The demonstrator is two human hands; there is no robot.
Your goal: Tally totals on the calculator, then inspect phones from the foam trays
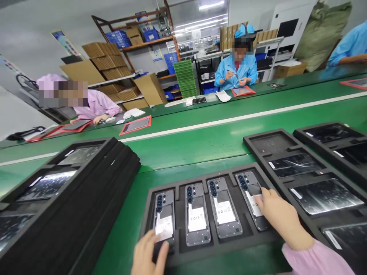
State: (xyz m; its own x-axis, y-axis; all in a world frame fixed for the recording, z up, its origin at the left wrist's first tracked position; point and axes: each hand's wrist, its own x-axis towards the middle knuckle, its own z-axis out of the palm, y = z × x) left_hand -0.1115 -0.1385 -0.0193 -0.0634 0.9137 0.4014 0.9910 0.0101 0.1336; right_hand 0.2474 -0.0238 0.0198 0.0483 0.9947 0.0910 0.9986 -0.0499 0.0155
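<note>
A black foam tray (212,250) in front of me holds a row of several back-cover-less smartphones, camera side up, with white labels. My left hand (147,254) is over the lower end of the leftmost phone (164,208), its thumb and fingers apart. At the far right slot, my right hand (278,210) grips the side of the rightmost phone (248,183), thumb near its label and fingers along its right edge. That phone lies in its slot. Between my hands are two more phones, the left-middle phone (197,217) and the right-middle phone (224,208).
A tall stack of black foam trays (114,183) stands to the left. On the right, another tray (255,143) holds dark glossy screens, with a further tray (301,135) beyond it. Across the green bench (186,141), people work near red-edged mats (136,125).
</note>
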